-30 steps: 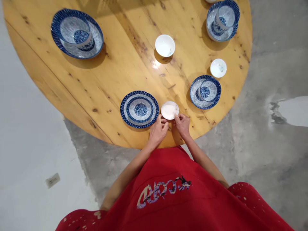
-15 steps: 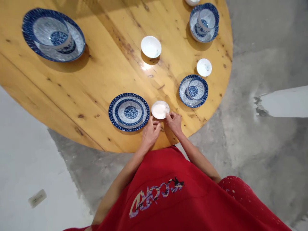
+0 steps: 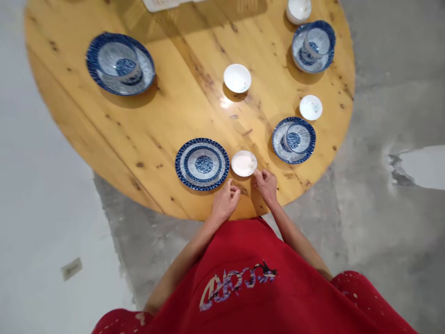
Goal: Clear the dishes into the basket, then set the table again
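Note:
A small white oval dish (image 3: 244, 163) lies near the table's front edge, just right of a blue-patterned plate (image 3: 181, 174) with a smaller blue-rimmed dish (image 3: 204, 164) nested on it. Below the oval dish, beside the plate's rim, is my left hand (image 3: 226, 202), fingers loosely bent and apart, holding nothing. My right hand (image 3: 267, 186) is at the dish's lower right, its fingertips very close to the rim; it appears to hold nothing, with fingers loosely curled. Whether a fingertip still touches the dish is hard to tell.
On the round wooden table (image 3: 167, 120), a blue-rimmed plate with a glass-like cup (image 3: 298, 138) stands right. Beyond are a small white dish (image 3: 310, 107), a white bowl (image 3: 237, 78), another white bowl (image 3: 298, 10), and blue-patterned stacks at far right (image 3: 299, 58) and far left (image 3: 93, 58).
My right fingertips have come off the oval dish's rim to just outside it. My left hand has drawn back a little toward me. The whole view has shifted, showing more of the table's far side.

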Demonstrator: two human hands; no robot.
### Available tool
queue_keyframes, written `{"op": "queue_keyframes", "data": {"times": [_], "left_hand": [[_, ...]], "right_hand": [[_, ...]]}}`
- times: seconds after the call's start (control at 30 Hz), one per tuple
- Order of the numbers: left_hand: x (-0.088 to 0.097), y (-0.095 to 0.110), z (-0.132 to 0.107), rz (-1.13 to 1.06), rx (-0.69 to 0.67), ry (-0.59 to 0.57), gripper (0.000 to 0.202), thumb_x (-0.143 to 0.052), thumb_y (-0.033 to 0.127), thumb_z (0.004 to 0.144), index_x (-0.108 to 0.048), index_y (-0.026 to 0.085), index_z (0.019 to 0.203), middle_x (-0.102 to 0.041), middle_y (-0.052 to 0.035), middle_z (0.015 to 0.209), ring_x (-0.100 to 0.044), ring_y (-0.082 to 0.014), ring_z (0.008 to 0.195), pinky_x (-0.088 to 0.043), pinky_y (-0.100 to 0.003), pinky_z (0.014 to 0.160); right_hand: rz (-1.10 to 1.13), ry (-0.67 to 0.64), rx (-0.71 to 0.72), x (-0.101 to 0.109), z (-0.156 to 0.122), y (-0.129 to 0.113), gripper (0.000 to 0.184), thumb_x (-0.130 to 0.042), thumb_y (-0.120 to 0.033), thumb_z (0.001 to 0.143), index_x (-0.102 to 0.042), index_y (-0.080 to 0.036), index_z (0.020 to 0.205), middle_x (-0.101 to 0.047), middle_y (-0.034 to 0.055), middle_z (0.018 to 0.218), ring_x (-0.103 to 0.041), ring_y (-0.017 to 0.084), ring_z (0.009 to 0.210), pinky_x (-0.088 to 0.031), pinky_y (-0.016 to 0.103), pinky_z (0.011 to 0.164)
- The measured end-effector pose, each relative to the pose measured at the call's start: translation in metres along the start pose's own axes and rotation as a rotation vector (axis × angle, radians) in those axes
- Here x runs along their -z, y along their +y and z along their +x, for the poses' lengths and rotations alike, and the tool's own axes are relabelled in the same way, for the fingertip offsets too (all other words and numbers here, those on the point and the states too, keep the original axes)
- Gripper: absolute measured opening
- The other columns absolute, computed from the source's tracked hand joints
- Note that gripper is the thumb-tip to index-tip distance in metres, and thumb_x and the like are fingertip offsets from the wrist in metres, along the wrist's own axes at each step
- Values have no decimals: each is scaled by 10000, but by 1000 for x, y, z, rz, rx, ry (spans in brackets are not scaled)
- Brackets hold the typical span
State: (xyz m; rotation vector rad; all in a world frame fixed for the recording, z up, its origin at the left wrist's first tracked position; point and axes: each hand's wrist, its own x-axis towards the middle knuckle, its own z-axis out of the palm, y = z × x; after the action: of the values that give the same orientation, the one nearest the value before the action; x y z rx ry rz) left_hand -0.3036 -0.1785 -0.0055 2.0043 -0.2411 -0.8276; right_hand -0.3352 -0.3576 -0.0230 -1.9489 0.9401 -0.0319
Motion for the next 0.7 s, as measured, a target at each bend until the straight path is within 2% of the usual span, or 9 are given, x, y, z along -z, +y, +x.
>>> {"op": "queue_keyframes", "data": {"times": [0.17, 0.3, 0.37, 0.47, 0.57, 0.7], "left_hand": [[17, -32, -26, -140, 122, 31, 305, -484, 355, 920, -594, 182, 1146, -731, -43, 891, -705, -142, 752, -539, -252, 697], [41, -53, -36, -325, 237, 179, 283, -446, 446, 937, -571, 192, 934, -717, -51, 856, -697, -138, 721, -526, -235, 636], [55, -59, -33, -368, 275, 294, 325, -433, 500, 938, -521, 200, 851, -706, -49, 819, -688, -140, 706, -502, -222, 592], [75, -64, -22, -364, 243, 419, 345, -440, 520, 937, -461, 212, 784, -646, -1, 704, -651, -130, 632, -477, -220, 573], [86, -65, -10, -331, 206, 463, 341, -446, 498, 935, -470, 208, 756, -562, 39, 628, -589, -112, 517, -444, -219, 528], [90, -66, -2, -306, 208, 477, 322, -443, 452, 923, -494, 201, 727, -505, 51, 548, -576, -119, 452, -401, -211, 466]], "right_hand": [[-10, 49, -16, 12, -9, 6, 422, -535, -513, 888, -534, -201, 604, -567, -10, 521, -543, 156, 484, -377, 272, 501], [-1, 71, 6, 18, -10, 3, 427, -546, -512, 895, -557, -208, 595, -577, 8, 513, -548, 179, 489, -398, 296, 508], [2, 73, 9, 18, -11, 0, 428, -548, -505, 898, -559, -207, 592, -574, 9, 508, -551, 182, 495, -403, 298, 517], [15, 71, 4, 15, -13, -4, 431, -555, -503, 900, -551, -203, 590, -564, 0, 503, -550, 175, 492, -403, 294, 524], [32, 64, -4, 10, -15, -4, 437, -559, -507, 899, -545, -202, 586, -565, -1, 507, -548, 171, 489, -401, 291, 523], [28, 67, -27, 5, -18, -1, 437, -565, -512, 888, -546, -196, 587, -571, -1, 511, -565, 171, 498, -412, 285, 525]]}}
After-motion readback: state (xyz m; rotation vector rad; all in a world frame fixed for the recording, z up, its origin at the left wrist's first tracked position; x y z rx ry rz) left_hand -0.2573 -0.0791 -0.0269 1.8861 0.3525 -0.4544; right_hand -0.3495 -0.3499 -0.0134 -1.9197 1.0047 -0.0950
